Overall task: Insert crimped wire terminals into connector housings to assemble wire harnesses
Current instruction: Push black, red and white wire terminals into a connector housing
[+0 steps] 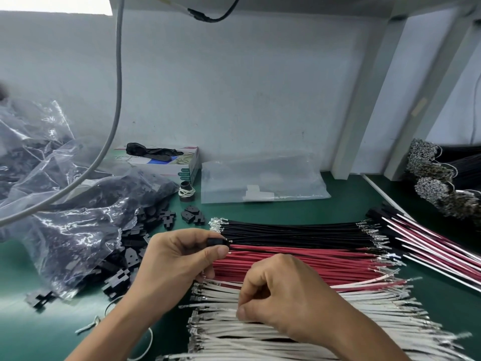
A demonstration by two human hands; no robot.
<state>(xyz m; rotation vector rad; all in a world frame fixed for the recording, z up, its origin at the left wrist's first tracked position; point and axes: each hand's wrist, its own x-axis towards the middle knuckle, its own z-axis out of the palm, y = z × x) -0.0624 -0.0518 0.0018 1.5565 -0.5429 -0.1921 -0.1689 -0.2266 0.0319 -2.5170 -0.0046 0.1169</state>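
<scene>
Left hand [179,256] pinches housing [217,242], socket facing wires, for insertion | right hand [283,295] fingers [240,312] pinch white wire [364,306], selecting next terminal.

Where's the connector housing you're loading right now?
In the head view, the black connector housing is pinched in the left hand, left of centre, at the left ends of the black wires and red wires.

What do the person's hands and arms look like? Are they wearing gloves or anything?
No gloves. The left hand and right hand are both bare, with short, plain nails. No rings, watch or bracelet show. The forearms are bare too, with no sleeves in view as far as the picture's bottom edge.
</scene>
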